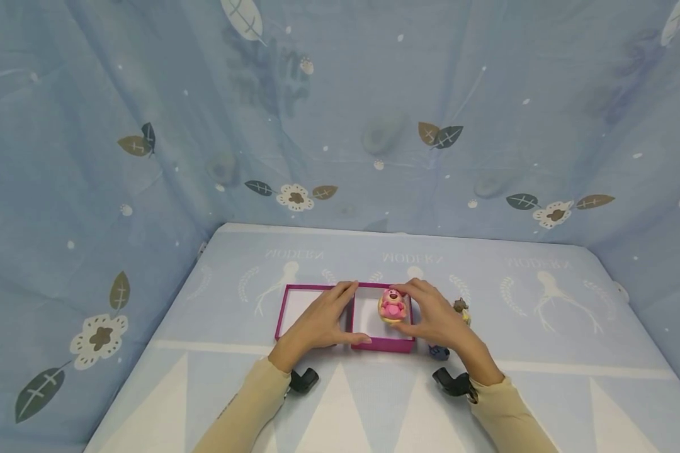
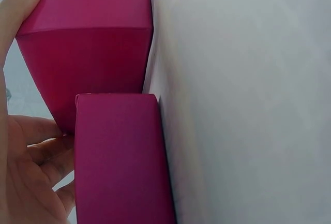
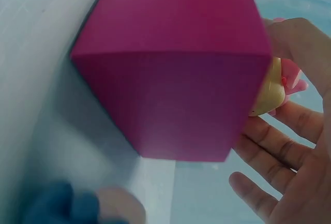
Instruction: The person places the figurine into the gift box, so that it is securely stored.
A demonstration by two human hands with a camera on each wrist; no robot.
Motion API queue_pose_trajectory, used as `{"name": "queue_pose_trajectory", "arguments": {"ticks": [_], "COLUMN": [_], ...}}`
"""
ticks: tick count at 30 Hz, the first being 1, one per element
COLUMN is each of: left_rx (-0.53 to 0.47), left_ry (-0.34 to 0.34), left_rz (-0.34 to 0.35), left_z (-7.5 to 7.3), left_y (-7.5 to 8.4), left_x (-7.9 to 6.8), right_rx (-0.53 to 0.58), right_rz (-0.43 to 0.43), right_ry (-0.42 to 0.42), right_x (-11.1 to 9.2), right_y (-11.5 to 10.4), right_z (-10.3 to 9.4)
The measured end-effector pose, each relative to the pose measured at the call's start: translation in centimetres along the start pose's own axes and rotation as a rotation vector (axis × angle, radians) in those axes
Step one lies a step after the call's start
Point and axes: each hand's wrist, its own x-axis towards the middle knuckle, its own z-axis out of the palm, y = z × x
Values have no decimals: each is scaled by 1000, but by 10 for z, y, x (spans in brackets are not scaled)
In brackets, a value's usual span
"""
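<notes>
A magenta box (image 1: 382, 345) with a white inside stands open-topped on the table. My left hand (image 1: 325, 321) holds it at the left side, thumb by the front edge and fingers toward the back; the left wrist view shows the thumb on the box wall (image 2: 88, 53). With my right hand (image 1: 433, 314) I hold a pink bear figurine (image 1: 393, 306) with a yellow back part (image 3: 270, 95), between thumb and fingers, over the box's right side. Left of the box lies a shallower magenta tray-like lid (image 1: 281, 314), partly hidden behind my left hand.
Beside my right hand are a small brown-and-yellow figurine (image 1: 461, 308), partly covered, and a dark blue figurine (image 1: 439, 352), blurred in the right wrist view. A patterned cloth covers the table (image 1: 544, 402). Blue curtain (image 1: 340, 113) hangs behind and at both sides.
</notes>
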Motion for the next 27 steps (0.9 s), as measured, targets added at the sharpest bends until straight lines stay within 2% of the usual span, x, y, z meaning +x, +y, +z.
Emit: {"name": "queue_pose_trajectory", "arguments": {"ticks": [6, 12, 27], "left_rx": [-7, -8, -7], "left_ry": [16, 14, 20], "left_rz": [23, 29, 31], "left_z": [2, 2, 1], "left_y": [-2, -2, -2], "left_x": [0, 1, 1], "right_rx": [30, -19, -85], "right_rz": [-43, -97, -51], "right_ry": [10, 41, -15], "right_x": [8, 15, 21], "right_y": [1, 3, -6], "right_z": [12, 25, 40]}}
